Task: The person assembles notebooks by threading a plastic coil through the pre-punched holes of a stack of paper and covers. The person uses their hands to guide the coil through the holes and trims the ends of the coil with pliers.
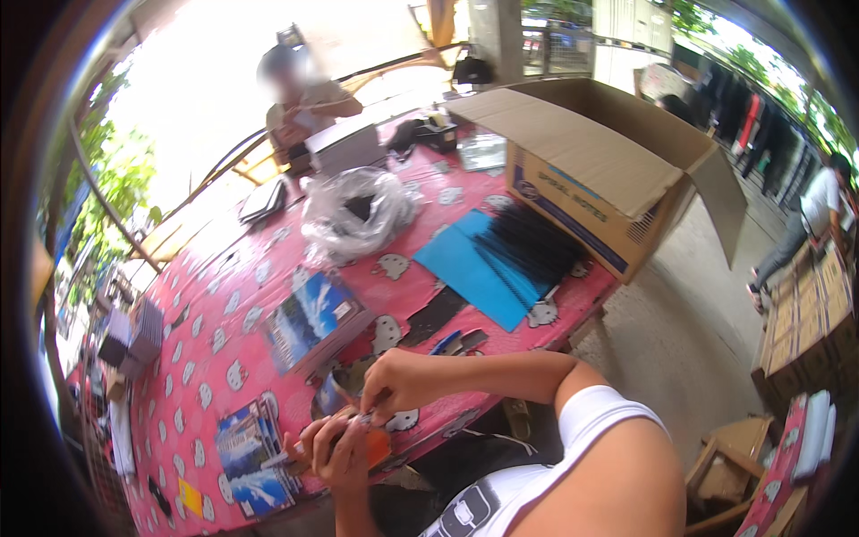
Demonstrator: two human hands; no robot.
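My right hand [398, 380] pinches the top of a thin booklet [344, 421] (edge-on, hard to make out), while my left hand [335, 452] grips it from below over the pink table [224, 358]'s near edge. Beside it lie picture-covered notebooks [313, 322], further off a blue sheet [470, 264] and a cardboard box [591, 170].

Bright daylight, blown-out glare upper left; fisheye bending, dark rim; hands blurred.
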